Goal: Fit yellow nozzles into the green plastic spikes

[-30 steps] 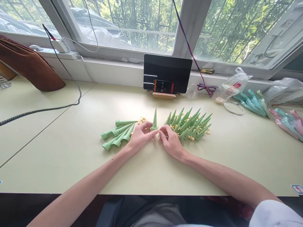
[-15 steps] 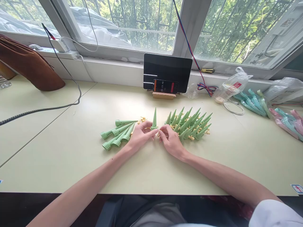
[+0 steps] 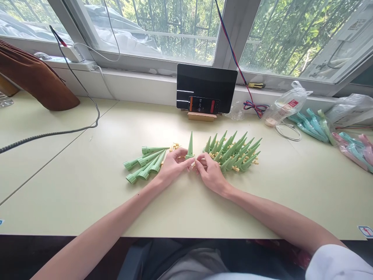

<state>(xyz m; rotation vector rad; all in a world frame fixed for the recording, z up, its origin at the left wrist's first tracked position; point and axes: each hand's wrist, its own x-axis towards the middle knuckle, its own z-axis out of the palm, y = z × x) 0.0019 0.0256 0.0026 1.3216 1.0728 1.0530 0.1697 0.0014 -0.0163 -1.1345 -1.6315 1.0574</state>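
Note:
My left hand (image 3: 175, 165) is closed on a green plastic spike (image 3: 190, 146), its point upward and its wide collar between thumb and fingers. Close beside it, my right hand (image 3: 210, 171) pinches at the collar's lower side; whatever lies between its fingertips is too small to make out. Left of the hands, several green spikes (image 3: 150, 161) lie fanned out with their ribbed caps toward the left. Small yellow parts (image 3: 175, 146) sit just behind my left hand. To the right stands a dense group of green spikes (image 3: 233, 151) with yellow pieces at their bases.
A black tablet (image 3: 206, 83) and a phone (image 3: 204, 105) lean on a cardboard stand (image 3: 201, 116) at the back. Bagged blue-green pieces (image 3: 311, 124) and pink pieces (image 3: 354, 149) lie at the right. A black cable (image 3: 49, 135) crosses the table's left side.
The view has tilted very slightly. Both hands keep the same hold at the spike, and the two groups of spikes lie as before.

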